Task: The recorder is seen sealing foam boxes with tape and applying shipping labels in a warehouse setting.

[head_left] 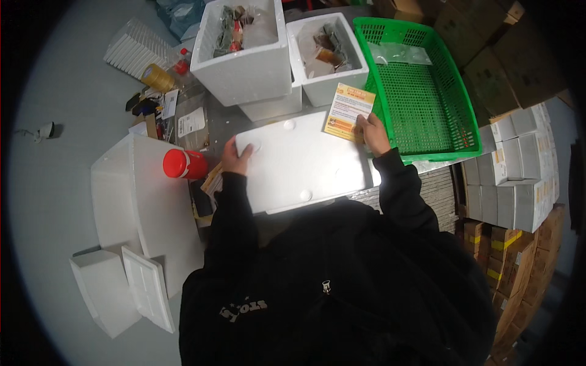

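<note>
A white foam lid or box top (293,164) lies flat before me, with round marks near its edges. My left hand (236,155) grips its left corner, thumb on top. In my right hand (374,132) is a yellow and white printed card (349,112), pinched at its lower right corner above the foam panel's right end. Beyond the panel stand two uncovered foam boxes. The larger foam box (247,82) holds wrapped packets (236,34) and clear plastic. Similar bagged goods (327,50) fill the smaller foam box (334,82).
A green plastic crate (430,100) with a clear plastic bag (398,53) stands right of the boxes. At left are a red-lidded jug (185,164), tape rolls (158,78) and large foam boxes (160,196). White cartons (508,178) and brown cartons (512,261) are stacked at right.
</note>
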{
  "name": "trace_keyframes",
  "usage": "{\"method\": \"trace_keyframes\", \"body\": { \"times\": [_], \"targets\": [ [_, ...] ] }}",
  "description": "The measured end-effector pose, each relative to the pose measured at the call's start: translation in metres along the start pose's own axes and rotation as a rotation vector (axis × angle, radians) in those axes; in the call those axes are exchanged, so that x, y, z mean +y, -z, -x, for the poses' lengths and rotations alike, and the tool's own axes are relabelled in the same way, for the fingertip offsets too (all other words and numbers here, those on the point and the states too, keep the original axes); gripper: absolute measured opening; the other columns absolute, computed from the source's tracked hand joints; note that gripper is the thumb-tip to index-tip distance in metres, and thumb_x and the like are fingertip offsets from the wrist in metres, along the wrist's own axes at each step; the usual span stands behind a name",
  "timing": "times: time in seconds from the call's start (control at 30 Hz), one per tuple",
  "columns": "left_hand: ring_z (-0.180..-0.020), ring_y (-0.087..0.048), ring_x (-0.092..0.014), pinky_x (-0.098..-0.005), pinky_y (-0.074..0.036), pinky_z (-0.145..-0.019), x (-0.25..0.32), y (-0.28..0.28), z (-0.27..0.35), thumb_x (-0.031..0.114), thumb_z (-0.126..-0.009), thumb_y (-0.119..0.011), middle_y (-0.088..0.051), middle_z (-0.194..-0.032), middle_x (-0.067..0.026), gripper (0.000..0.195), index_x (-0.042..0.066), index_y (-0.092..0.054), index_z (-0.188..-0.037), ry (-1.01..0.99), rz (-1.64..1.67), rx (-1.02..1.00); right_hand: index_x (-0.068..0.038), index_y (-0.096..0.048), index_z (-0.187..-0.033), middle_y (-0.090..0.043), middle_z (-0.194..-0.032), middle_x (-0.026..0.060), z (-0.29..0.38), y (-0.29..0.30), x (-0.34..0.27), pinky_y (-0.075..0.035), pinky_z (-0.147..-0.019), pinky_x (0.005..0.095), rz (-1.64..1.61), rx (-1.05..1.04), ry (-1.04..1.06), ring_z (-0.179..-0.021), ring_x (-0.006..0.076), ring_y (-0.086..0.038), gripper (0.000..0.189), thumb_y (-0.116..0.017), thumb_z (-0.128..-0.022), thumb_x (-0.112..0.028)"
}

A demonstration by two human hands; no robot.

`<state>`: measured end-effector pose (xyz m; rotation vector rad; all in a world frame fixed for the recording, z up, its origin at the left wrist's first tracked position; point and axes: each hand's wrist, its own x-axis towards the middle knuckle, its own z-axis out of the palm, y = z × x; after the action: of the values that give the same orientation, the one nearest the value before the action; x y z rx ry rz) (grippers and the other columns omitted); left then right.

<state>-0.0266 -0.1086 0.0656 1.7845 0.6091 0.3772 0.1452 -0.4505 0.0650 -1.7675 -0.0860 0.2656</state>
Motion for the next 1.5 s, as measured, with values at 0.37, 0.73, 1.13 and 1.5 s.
{"method": "trace_keyframes", "body": {
  "times": [0.37,0.73,1.13,1.5],
  "targets": [
    [-0.107,-0.057,-0.023,-0.0315,-0.046,-0.091,-0.039,0.116,0.011,-0.003,-0.082,-0.061,-0.057,-0.119,-0.0139,0.054,-0.001,-0.041,-0.131,0.090,0.091,-0.031,0.004,-0.052,-0.115,-0.060,-0.108,0.0109,0.013,0.008,0.003,-0.048,-0.083,0.0319,0.386,-0.437,-0.234,-0.094,0.0202,-0.059,0.032,-0.047,-0.094,-0.021],
    [-0.111,-0.052,-0.020,-0.0299,-0.041,-0.094,-0.033,0.008,-0.022,-0.002,-0.085,-0.055,-0.051,-0.124,-0.0145,0.053,0.005,-0.039,-0.135,0.019,0.245,-0.160,0.003,-0.037,-0.127,-0.056,-0.114,0.0196,0.012,0.059,-0.052,-0.057,-0.072,0.0450,-0.442,-0.132,-0.431,-0.093,0.0334,-0.063,0.041,-0.035,-0.097,-0.024],
    [-0.114,-0.051,-0.032,-0.0360,-0.037,-0.100,-0.014,-0.036,-0.027,0.006,-0.086,-0.054,-0.049,-0.128,-0.0223,0.049,0.000,-0.040,-0.133,-0.167,-0.121,0.001,0.004,-0.042,-0.111,-0.059,-0.106,0.0270,-0.057,-0.001,-0.051,-0.044,-0.087,0.0401,0.294,-0.114,0.303,-0.099,0.0384,-0.058,0.033,-0.040,-0.097,-0.026],
    [-0.108,-0.049,-0.040,-0.0437,-0.042,-0.092,0.034,-0.059,0.003,0.038,-0.082,-0.067,-0.044,-0.123,-0.0209,0.061,0.002,-0.044,-0.125,-0.441,-0.702,-0.048,0.001,-0.040,-0.094,-0.060,-0.080,0.0307,-0.035,-0.032,-0.017,-0.044,-0.068,0.0530,0.546,-0.003,0.335,-0.076,0.0487,-0.056,0.026,-0.044,-0.095,-0.024]
  ]
}}
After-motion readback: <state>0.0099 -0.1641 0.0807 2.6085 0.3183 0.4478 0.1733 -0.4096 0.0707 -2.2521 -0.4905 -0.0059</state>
